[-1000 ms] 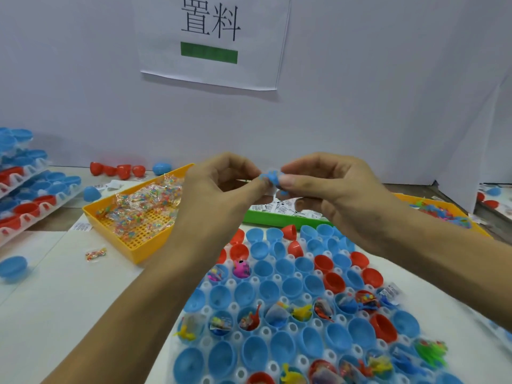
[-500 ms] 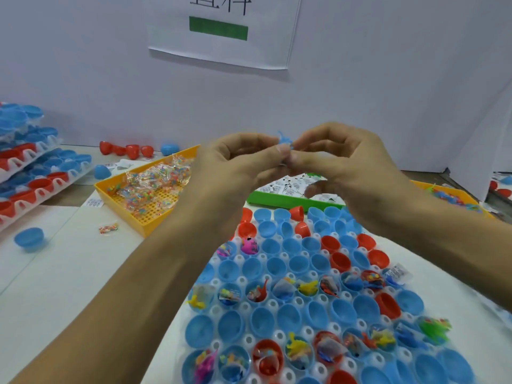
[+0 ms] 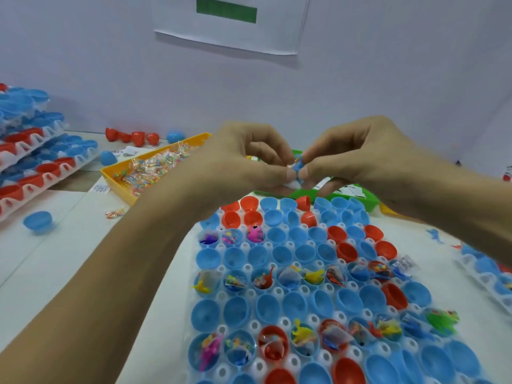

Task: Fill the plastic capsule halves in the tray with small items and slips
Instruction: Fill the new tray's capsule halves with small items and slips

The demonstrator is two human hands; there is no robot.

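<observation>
My left hand (image 3: 243, 162) and my right hand (image 3: 357, 159) meet in the air above the far end of the white tray (image 3: 277, 320). Together their fingertips pinch a small blue toy with a white slip (image 3: 297, 173). The tray holds rows of blue and red capsule halves (image 3: 293, 303). Some rows carry small coloured toys and folded slips (image 3: 313, 275), other rows hold nothing.
A yellow basket of wrapped beads (image 3: 149, 170) stands at the left behind my left forearm. A green tray of slips (image 3: 357, 194) lies behind my hands. Stacked trays of capsule halves (image 3: 36, 162) line the left edge. Loose halves (image 3: 37, 221) lie on the table.
My hands have stayed together on the small blue piece and turned it between the fingertips. The camera has tipped down, so more of the near tray shows.
</observation>
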